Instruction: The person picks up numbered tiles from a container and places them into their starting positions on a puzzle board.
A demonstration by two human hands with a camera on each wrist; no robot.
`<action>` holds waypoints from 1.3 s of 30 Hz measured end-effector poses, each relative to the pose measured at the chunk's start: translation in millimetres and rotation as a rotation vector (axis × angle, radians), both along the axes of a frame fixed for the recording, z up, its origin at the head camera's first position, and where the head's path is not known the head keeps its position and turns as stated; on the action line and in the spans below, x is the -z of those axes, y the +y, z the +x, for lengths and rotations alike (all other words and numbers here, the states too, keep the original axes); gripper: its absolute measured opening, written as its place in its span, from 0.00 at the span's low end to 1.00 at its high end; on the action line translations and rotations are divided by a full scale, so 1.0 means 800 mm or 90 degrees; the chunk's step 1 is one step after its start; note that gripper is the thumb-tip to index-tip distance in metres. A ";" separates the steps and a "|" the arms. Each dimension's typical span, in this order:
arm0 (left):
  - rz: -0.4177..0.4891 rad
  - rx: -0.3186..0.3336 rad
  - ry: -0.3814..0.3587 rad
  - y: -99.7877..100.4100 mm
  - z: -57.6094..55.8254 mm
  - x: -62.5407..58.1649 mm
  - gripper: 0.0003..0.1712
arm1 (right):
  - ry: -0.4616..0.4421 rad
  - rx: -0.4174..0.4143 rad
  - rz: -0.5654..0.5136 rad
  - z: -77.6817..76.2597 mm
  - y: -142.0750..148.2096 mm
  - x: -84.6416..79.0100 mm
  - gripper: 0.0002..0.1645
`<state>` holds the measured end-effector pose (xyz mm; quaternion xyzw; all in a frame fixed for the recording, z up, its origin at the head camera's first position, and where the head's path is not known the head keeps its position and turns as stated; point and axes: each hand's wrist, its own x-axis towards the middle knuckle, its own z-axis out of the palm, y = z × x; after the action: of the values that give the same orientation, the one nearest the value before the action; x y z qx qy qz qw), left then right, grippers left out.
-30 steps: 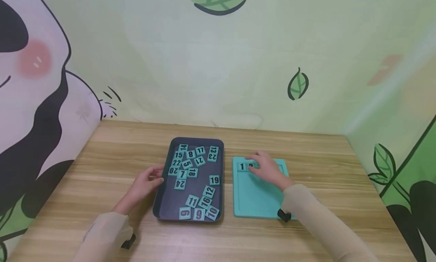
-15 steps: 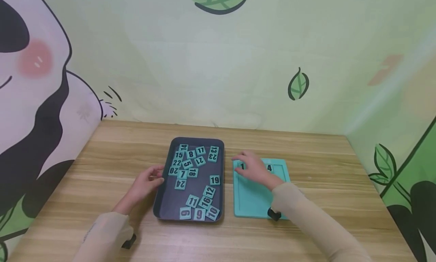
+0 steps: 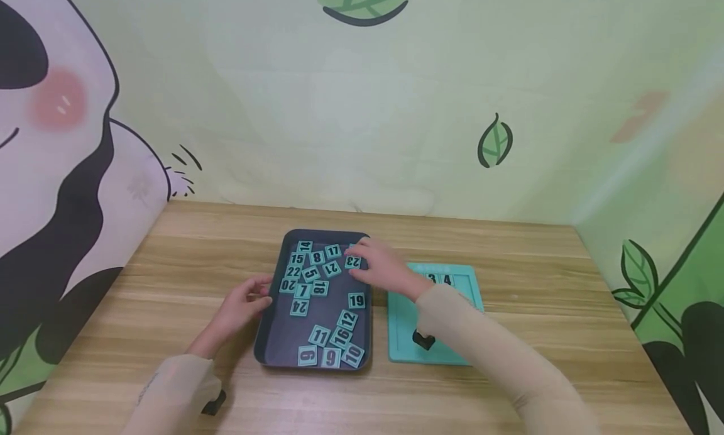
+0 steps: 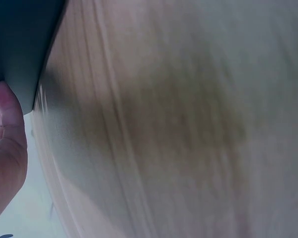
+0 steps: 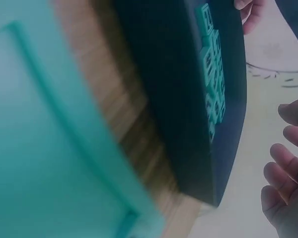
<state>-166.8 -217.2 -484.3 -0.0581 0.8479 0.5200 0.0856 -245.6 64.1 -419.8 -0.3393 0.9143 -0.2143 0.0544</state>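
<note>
A dark rectangular tray (image 3: 277, 334) holds many teal number tiles, among them the 5 tile (image 3: 311, 273) and 19 tile (image 3: 356, 300). My right hand (image 3: 390, 268) is over the tray's far right corner, fingers spread beside the 23 tile (image 3: 353, 262) and partly covering the tile behind it. Nothing shows between its fingers in the right wrist view. My left hand (image 3: 240, 306) rests at the tray's left side, thumb (image 4: 10, 106) against the outer wall. Right of the tray lies a teal board (image 3: 401, 334) with the 3 tile (image 3: 432, 278) and 4 tile (image 3: 447, 280); my right forearm hides part of it.
The wooden table (image 3: 226, 234) carries the tray and the board, a narrow strip of wood between them. A printed cloth wall (image 3: 317, 139) with leaves and a panda stands behind the table.
My right hand has moved left from the board's top row, across the gap, to above the tray. The 3 and 4 tiles on the board are uncovered. My left hand stays put.
</note>
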 end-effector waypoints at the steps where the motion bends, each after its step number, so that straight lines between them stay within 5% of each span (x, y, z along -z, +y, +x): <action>1: 0.000 0.002 0.001 0.000 0.000 0.000 0.25 | 0.003 -0.005 0.009 -0.002 -0.006 -0.002 0.21; 5: 0.001 0.003 0.003 -0.001 0.001 0.001 0.25 | -0.002 -0.015 0.032 -0.009 -0.031 -0.006 0.22; 11: 0.002 0.006 0.009 -0.001 0.001 0.002 0.25 | -0.088 -0.014 0.015 -0.018 -0.062 -0.003 0.24; 21: -0.003 0.004 0.009 0.000 0.001 -0.001 0.25 | -0.199 0.031 0.031 -0.024 -0.096 0.028 0.24; 33: 0.012 0.001 0.005 0.000 0.001 0.000 0.25 | -0.175 0.066 0.069 -0.019 -0.116 0.050 0.22; 39: 0.010 0.000 0.002 -0.002 0.002 -0.001 0.25 | -0.122 0.036 0.094 -0.015 -0.121 0.050 0.19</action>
<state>-165.1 -219.1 -483.7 -0.0565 0.8441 0.5265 0.0847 -258.0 -32.5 -460.0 -0.2865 0.9274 -0.1793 0.1605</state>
